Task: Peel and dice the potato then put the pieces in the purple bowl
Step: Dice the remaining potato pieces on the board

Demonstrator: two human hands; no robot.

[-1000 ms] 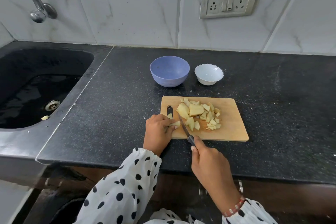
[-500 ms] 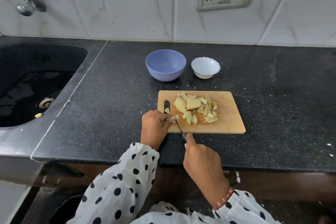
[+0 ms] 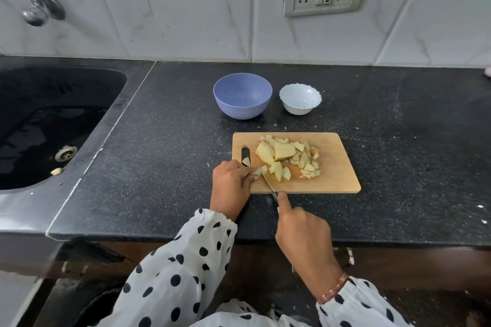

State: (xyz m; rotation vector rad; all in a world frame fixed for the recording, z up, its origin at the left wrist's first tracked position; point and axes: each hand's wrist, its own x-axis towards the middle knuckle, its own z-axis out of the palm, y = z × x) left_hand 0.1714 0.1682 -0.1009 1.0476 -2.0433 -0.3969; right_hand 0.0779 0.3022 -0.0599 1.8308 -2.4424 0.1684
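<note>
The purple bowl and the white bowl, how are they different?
The purple bowl is bigger than the white bowl. The purple bowl has a smooth round rim, while the white bowl has a wavy, scalloped rim. The purple bowl stands to the left, the white bowl to its right, apart from it. Both sit upright on the black counter behind the cutting board, and neither holds any potato.

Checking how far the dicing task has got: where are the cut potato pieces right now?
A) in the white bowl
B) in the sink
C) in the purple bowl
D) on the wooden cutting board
D: the potato pieces lie piled on the cutting board, and the purple bowl holds none.
</note>
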